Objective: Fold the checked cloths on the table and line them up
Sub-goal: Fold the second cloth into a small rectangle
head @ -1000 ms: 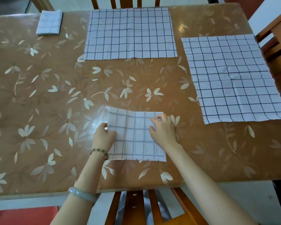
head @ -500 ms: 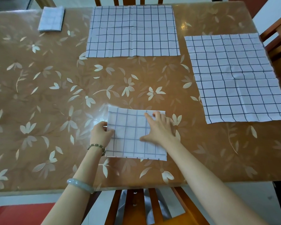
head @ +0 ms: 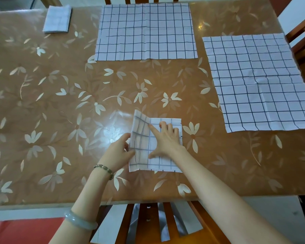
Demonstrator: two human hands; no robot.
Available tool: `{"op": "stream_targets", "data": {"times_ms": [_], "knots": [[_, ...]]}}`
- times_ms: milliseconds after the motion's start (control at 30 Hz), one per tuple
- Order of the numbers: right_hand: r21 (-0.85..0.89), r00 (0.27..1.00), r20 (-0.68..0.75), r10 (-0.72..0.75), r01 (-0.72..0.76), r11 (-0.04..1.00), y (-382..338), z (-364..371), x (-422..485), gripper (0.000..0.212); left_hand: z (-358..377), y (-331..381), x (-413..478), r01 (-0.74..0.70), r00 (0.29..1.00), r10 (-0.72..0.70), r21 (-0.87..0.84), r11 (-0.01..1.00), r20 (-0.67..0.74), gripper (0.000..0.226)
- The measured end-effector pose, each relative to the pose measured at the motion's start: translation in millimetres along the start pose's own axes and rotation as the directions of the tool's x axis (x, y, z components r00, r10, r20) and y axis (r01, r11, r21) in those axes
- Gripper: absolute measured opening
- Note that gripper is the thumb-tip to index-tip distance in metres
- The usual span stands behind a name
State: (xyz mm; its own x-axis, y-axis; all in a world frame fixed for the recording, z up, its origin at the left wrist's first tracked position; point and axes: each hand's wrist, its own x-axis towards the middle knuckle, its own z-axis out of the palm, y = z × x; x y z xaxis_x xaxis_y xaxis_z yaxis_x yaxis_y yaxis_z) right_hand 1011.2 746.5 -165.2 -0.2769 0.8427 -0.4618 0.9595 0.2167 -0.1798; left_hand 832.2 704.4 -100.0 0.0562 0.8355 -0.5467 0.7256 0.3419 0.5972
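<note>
The half-folded cloth [head: 163, 164] is held flat on the counter [head: 60, 120] under the spread right hand [head: 165, 140], apparently so that its raised edge, pinched by the left hand [head: 119, 151], can be folded over.

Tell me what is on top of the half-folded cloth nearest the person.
The right hand lies flat on the half-folded cloth. The left hand pinches its raised left flap. Whatever lies beneath the palm is covered.
</note>
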Motion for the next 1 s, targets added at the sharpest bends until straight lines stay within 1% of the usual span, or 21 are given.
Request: {"op": "stream_targets", "data": {"times_ms": [67, 133, 167, 200, 233, 267, 300, 333, 367, 400, 433, 467, 533, 633, 700, 800, 900, 933, 1000], "knots": [[0.017, 0.999, -0.032, -0.002, 0.003, 1.0, 0.6, -0.3, -2.3, 0.111, 8.2, 16.2, -6.1, -0.06, 0.998, 0.06, -0.017, 0.998, -0.021, 0.045], [0.062, 1.0, -0.015, -0.019, 0.02, 0.998, 5.9, -6.4, -2.2, 0.1, 20.3, 33.7, -8.8, -0.111, 0.993, 0.11, -0.026, 0.993, -0.035, 0.048], [0.146, 0.999, 0.026, -0.027, 0.023, 0.989, 11.6, -7.8, -0.5, 0.09, 27.3, 41.7, -8.8, -0.131, 0.991, 0.129, -0.032, 0.991, -0.043, 0.048], [0.306, 0.998, 0.064, -0.028, 0.007, 0.952, 17.7, -10.9, 0.1, 0.079, 34.9, 48.3, -7.3, -0.144, 0.989, 0.142, -0.026, 0.989, -0.05, 0.048], [0.512, 0.998, 0.065, -0.012, -0.023, 0.859, 23.6, -14.9, -0.5, 0.066, 43.0, 54.5, -5.3, -0.154, 0.987, 0.154, 0.0, 0.988, -0.055, 0.049], [0.676, 0.999, 0.01, 0.043, -0.038, 0.736, 30.6, -17.7, -1.5, 0.053, 51.3, 60.2, -2.9, -0.162, 0.985, 0.164, 0.049, 0.986, -0.059, 0.053], [0.765, 0.987, -0.066, 0.143, -0.042, 0.643, 40.7, -17.4, -2.5, 0.045, 60.1, 65.7, -1.0, -0.171, 0.982, 0.178, 0.107, 0.979, -0.062, 0.056], [0.77, 0.958, -0.15, 0.243, -0.041, 0.636, 50.5, -16.7, -5.1, 0.04, 69.8, 70.4, 0.2, -0.178, 0.98, 0.19, 0.155, 0.972, -0.064, 0.057], [0.714, 0.922, -0.237, 0.307, -0.049, 0.698, 60.4, -14.4, -7.0, 0.038, 79.5, 75.0, 1.3, -0.178, 0.979, 0.193, 0.189, 0.966, -0.065, 0.058], [0.621, 0.894, -0.302, 0.33, -0.078, 0.78, 69.7, -11.7, -9.1, 0.035, 89.0, 78.9, 2.5, -0.168, 0.981, 0.186, 0.22, 0.961, -0.063, 0.059], [0.528, 0.885, -0.332, 0.328, -0.114, 0.842, 77.1, -9.9, -11.6, 0.033, 97.6, 82.2, 3.6, -0.156, 0.983, 0.176, 0.257, 0.954, -0.058, 0.059], [0.457, 0.888, -0.332, 0.319, -0.144, 0.878, 82.3, -6.8, -12.0, 0.032, 105.7, 85.1, 5.2, -0.143, 0.985, 0.165, 0.297, 0.944, -0.05, 0.06], [0.405, 0.902, -0.295, 0.315, -0.18, 0.896, 87.2, -2.0, -11.5, 0.032, 118.8, 88.6, 10.6, -0.114, 0.99, 0.135, 0.349, 0.93, -0.036, 0.06], [0.444, 0.898, -0.262, 0.352, -0.211, 0.871, 88.6, -0.8, -10.0, 0.034, 134.2, 90.0, 19.3, -0.076, 0.995, 0.094, 0.378, 0.923, -0.03, 0.06], [0.505, 0.89, -0.232, 0.392, -0.234, 0.831, 90.5, -3.1, -10.0, 0.031, 142.0, 90.4, 21.8, -0.063, 0.997, 0.079, 0.387, 0.92, -0.026, 0.06], [0.59, 0.887, -0.158, 0.435, -0.268, 0.762, 93.5, -6.5, -7.2, 0.027, 149.3, 89.3, 24.0, -0.058, 0.997, 0.072, 0.379, 0.924, -0.025, 0.062], [0.613, 0.884, -0.132, 0.449, -0.283, 0.738, 94.3, -11.6, -3.7, 0.026, 151.5, 86.9, 26.4, -0.063, 0.996, 0.081, 0.365, 0.929, -0.035, 0.062], [0.633, 0.882, -0.112, 0.458, -0.292, 0.717, 94.3, -13.3, -2.8, 0.026, 151.9, 85.5, 26.7, -0.065, 0.996, 0.084, 0.368, 0.928, -0.035, 0.063], [0.702, 0.874, -0.051, 0.483, -0.313, 0.64, 94.1, -17.0, -2.2, 0.028, 153.8, 83.7, 28.5, -0.072, 0.995, 0.092, 0.385, 0.92, -0.033, 0.064]]}}
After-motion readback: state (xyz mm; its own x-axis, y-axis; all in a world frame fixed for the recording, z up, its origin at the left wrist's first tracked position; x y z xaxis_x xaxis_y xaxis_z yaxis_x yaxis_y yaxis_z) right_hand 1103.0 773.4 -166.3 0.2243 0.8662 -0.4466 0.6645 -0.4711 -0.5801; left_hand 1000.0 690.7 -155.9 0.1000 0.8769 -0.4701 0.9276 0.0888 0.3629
